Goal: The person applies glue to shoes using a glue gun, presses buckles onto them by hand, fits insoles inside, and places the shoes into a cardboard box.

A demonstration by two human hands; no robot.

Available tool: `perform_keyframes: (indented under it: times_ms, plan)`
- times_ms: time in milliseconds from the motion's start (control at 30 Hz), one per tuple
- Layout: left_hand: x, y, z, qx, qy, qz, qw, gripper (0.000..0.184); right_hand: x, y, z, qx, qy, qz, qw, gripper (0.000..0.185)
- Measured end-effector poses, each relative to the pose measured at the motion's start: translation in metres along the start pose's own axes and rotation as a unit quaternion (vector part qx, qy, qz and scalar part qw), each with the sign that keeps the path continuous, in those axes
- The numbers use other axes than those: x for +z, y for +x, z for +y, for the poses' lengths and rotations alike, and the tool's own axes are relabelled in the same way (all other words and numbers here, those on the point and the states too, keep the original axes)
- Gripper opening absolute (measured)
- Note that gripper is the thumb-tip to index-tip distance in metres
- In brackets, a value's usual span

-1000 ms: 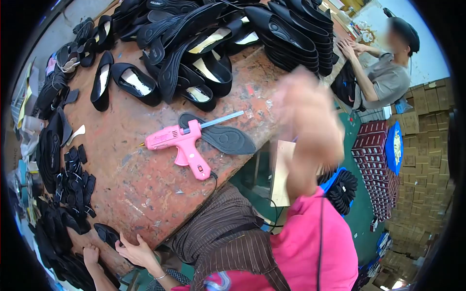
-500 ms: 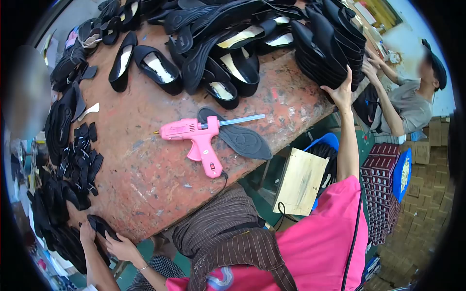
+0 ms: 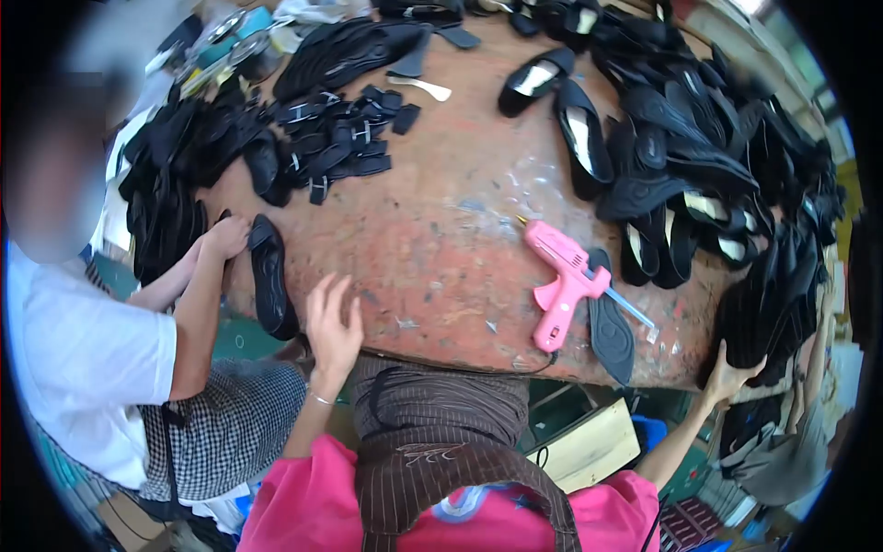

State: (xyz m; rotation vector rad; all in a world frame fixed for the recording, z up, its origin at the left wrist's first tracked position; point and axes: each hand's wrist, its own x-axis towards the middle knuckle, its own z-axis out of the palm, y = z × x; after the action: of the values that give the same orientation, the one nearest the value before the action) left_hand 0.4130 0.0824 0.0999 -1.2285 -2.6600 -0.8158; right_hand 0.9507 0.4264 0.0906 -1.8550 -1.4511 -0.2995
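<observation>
My left hand is above the table's near edge, fingers spread and holding nothing. Just left of it, a black flat shoe rests on the tabletop. At the right, my right hand lies against a stack of black wedge soles, thumb and fingers stretched apart; part of the hand is hidden by the stack. Between my hands, a pink glue gun with a clear glue stick lies partly over a dark insole.
A co-worker's hand is beside the flat shoe. Strap pieces with buckles lie at the left. More black shoes and soles crowd the back right. Another person is at the right edge.
My view has swung left. My left hand has come off the flat shoe and opened; the shoe stays on the table. My right hand remains at the stack.
</observation>
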Motion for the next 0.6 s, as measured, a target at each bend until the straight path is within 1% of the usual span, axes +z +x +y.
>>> perform_keyframes:
  times_ms: [100,133,167,200,267,300,333,367,400,433,467,500,533,567,600]
  plan:
    - [0.001,-0.001,0.004,-0.006,-0.069,-0.036,0.997,0.031,0.003,-0.004,0.002,-0.009,-0.037,0.024,0.999,0.089]
    - [0.000,-0.002,0.004,-0.004,-0.090,-0.039,0.995,0.031,-0.001,-0.007,-0.009,-0.033,-0.047,0.047,0.997,0.087]
    - [-0.001,-0.002,0.004,-0.001,-0.109,-0.040,0.993,0.031,-0.010,-0.008,-0.019,0.006,-0.060,0.026,0.998,0.086]
    - [-0.004,-0.002,0.003,0.004,-0.125,-0.043,0.991,0.031,-0.026,-0.017,-0.044,0.048,-0.076,0.001,0.996,0.085]
    - [-0.004,-0.002,0.003,-0.011,-0.164,-0.043,0.986,0.031,-0.035,-0.020,-0.037,-0.038,-0.067,0.058,0.995,0.084]
    - [-0.003,0.000,0.006,-0.016,-0.184,-0.046,0.982,0.031,-0.051,-0.024,-0.055,-0.042,-0.044,0.061,0.996,0.085]
    - [-0.001,0.003,0.011,-0.019,-0.203,-0.050,0.978,0.031,-0.062,-0.022,-0.062,-0.125,-0.040,0.107,0.985,0.088]
    - [-0.001,0.008,0.021,-0.026,-0.254,-0.056,0.965,0.033,-0.077,-0.024,-0.082,-0.096,-0.016,0.102,0.990,0.090]
    - [0.005,0.013,0.031,-0.062,-0.343,-0.093,0.933,0.036,-0.093,-0.027,-0.108,-0.065,0.004,0.097,0.993,0.091]
    - [0.006,0.020,0.046,-0.047,-0.389,-0.143,0.909,0.040,-0.107,-0.029,-0.134,-0.021,0.018,0.086,0.996,0.094]
    - [0.011,0.028,0.062,-0.037,-0.461,-0.192,0.866,0.047,-0.114,-0.032,-0.154,-0.042,0.096,0.074,0.992,0.095]
    - [0.021,0.033,0.075,0.018,-0.468,-0.256,0.846,0.064,-0.116,-0.034,-0.172,-0.064,0.177,0.064,0.980,0.095]
    - [0.027,0.037,0.095,0.025,-0.537,-0.286,0.793,0.073,-0.117,-0.039,-0.193,-0.088,0.257,0.054,0.961,0.096]
    - [0.032,0.041,0.116,0.031,-0.600,-0.313,0.736,0.081,-0.116,-0.050,-0.218,-0.097,0.301,0.030,0.948,0.095]
    - [0.038,0.043,0.135,0.017,-0.651,-0.323,0.686,0.087,-0.115,-0.063,-0.245,-0.105,0.345,0.006,0.933,0.094]
